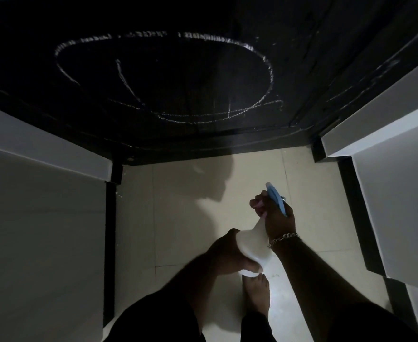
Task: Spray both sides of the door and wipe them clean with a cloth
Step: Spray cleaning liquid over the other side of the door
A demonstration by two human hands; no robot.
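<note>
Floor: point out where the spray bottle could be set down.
Bare tiles lie between the left black frame and the hands; another patch lies toward the right wall. Crowded near the bare foot.

- A narrow passage is closed off ahead by a dark door (203, 70), on which chalk scrawls are seen; no gap is visible along its bottom edge.
- The way is hemmed in by a pale wall at left (42, 218) and another at right (400, 193), both edged in black trim.
- Open tiled floor (178, 206) is left between door and hands.
- The centre of the corridor is taken up by the left hand (225, 257) and right hand (274, 215), with a white spray bottle (247, 243) gripped between them.
- A bare foot (256, 294) is planted directly below.
</note>
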